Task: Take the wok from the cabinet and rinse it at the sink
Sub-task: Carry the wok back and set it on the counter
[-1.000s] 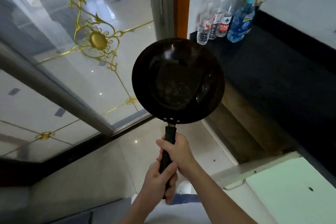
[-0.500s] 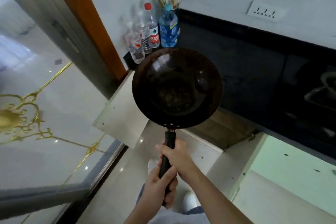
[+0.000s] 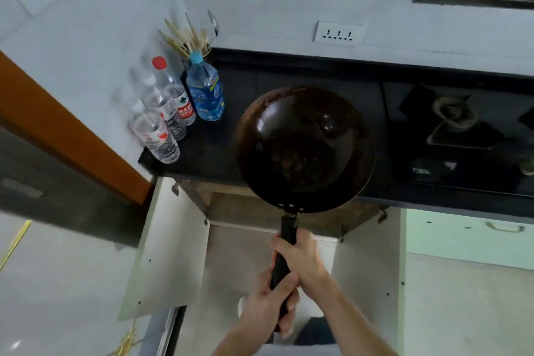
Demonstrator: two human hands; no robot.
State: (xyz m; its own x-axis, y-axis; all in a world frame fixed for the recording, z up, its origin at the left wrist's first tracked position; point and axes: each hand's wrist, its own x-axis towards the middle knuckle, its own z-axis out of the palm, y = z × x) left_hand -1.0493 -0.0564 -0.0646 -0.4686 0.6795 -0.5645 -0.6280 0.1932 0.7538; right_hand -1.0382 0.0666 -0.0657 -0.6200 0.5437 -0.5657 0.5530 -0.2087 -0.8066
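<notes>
I hold a dark, worn wok (image 3: pixel 303 147) in the air by its long black handle (image 3: pixel 284 251), its bowl facing up over the black counter (image 3: pixel 260 78). My right hand (image 3: pixel 303 257) grips the handle higher up, closer to the bowl. My left hand (image 3: pixel 268 306) grips the handle's lower end. Below the wok the cabinet (image 3: pixel 260 254) stands open, its white left door (image 3: pixel 167 246) swung out. No sink is in view.
Several plastic bottles (image 3: pixel 176 107) and a holder of chopsticks (image 3: pixel 187 37) stand at the counter's left end. A gas stove (image 3: pixel 456 130) sits to the right. A pale green cabinet door (image 3: pixel 468 237) is at the right, a wall socket (image 3: pixel 338 33) above.
The view has swung right from the glass door toward the counter and stove. The wok, still held by both hands, now hangs over the counter above the open cabinet.
</notes>
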